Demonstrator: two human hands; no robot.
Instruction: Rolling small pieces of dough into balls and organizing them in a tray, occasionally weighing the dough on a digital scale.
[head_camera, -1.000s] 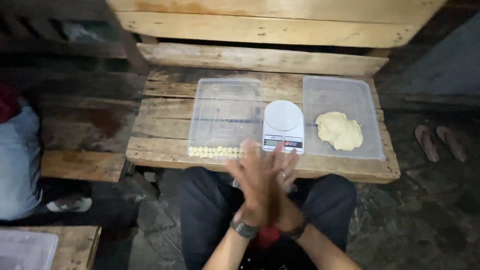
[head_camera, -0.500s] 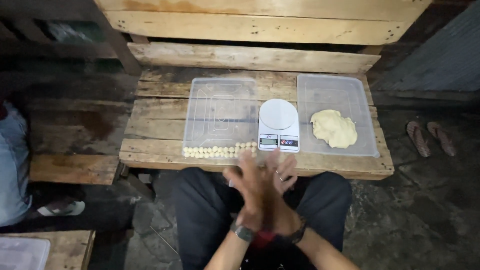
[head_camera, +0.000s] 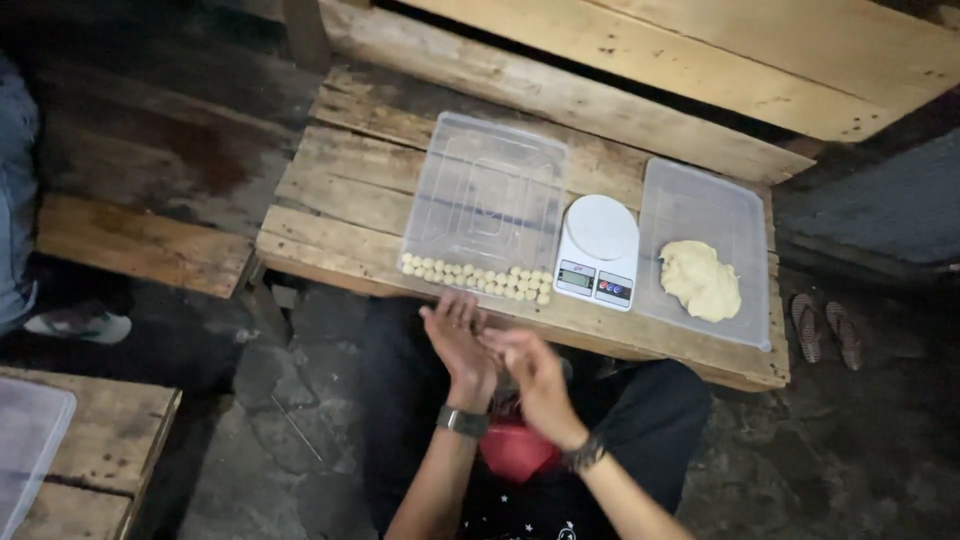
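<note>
My left hand (head_camera: 455, 338), with a watch on its wrist, and my right hand (head_camera: 532, 372), with a dark wristband, meet palm to palm over my lap, fingers stretched out. Whatever lies between the palms is hidden. Just beyond them a row of several small pale dough balls (head_camera: 476, 279) lines the near edge of a clear plastic tray (head_camera: 487, 180). A white digital kitchen scale (head_camera: 598, 250) stands to the right of that tray. Further right, a second clear tray (head_camera: 700, 205) holds a lump of yellowish dough (head_camera: 700, 281).
Both trays and the scale rest on a low table of rough wooden planks (head_camera: 335, 205). A pair of sandals (head_camera: 828, 330) lies on the ground at right. Another person's clothing (head_camera: 14, 190) and shoe (head_camera: 82, 325) show at left. A wooden bench (head_camera: 110, 450) with another clear tray (head_camera: 25, 440) is at lower left.
My hands have slid against each other, the right one now lower and further right than the left. The view has tilted, so the table appears slanted.
</note>
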